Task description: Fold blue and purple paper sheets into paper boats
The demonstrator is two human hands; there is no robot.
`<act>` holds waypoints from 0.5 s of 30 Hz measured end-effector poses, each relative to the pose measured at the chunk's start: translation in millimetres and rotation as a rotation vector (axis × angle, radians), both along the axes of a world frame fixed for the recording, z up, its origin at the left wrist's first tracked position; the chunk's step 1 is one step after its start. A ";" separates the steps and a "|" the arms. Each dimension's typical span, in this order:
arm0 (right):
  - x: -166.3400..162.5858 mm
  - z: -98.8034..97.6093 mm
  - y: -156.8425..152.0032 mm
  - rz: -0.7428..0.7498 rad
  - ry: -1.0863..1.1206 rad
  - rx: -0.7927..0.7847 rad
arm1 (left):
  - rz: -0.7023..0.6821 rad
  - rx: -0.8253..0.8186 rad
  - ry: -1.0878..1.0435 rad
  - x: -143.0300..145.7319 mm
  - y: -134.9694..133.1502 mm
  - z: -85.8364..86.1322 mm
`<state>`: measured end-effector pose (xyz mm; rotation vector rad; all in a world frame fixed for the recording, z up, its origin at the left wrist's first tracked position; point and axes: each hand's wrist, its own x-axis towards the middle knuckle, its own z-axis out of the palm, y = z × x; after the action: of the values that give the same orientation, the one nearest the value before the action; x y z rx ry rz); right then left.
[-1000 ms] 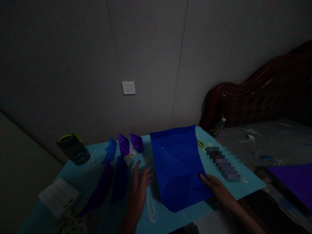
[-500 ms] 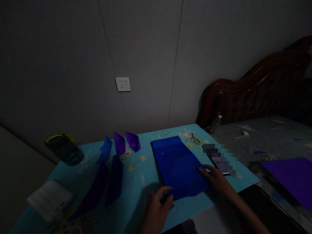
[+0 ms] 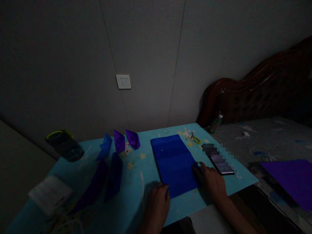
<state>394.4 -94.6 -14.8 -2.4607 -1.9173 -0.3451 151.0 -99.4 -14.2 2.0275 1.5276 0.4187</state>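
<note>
A dark blue sheet of paper (image 3: 174,162) with crease lines lies on the light blue table. My left hand (image 3: 157,201) is at its near left corner, fingers bent and closed at the paper's edge. At the near right edge, my right hand (image 3: 211,180) has its fingers curled onto the paper; the fingertips are dark and partly hidden. To the left stand folded paper boats: two small purple ones (image 3: 119,142), (image 3: 133,139), a lighter blue one (image 3: 105,148), a dark blue one (image 3: 114,177) and a dark purple one (image 3: 94,185).
A phone (image 3: 220,161) lies right of my right hand. Yellow-handled scissors (image 3: 196,139) rest at the far right of the table (image 3: 136,191). A tilted dark cup (image 3: 65,146) and a white box-like object (image 3: 50,193) are at the left. Purple paper (image 3: 290,180) lies on the bed.
My right hand has turned and drawn slightly left, and the paper's near right edge has come inward with it. My left hand's fingers have closed in at the near left corner.
</note>
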 end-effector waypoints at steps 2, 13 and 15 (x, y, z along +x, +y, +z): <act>2.1 -5.0 1.9 0.085 -0.075 0.113 | -0.026 0.013 0.099 1.6 -0.4 5.1; -0.8 -35.1 23.4 0.630 0.325 -0.022 | -0.165 0.142 0.314 11.7 -6.9 7.7; -0.3 -34.0 24.4 0.619 0.365 -0.073 | -0.162 0.176 0.241 3.5 -8.0 14.1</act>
<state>394.1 -70.3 -48.8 -1.6637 -2.3803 0.1731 154.5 -107.4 -0.1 2.3921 1.4920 0.2597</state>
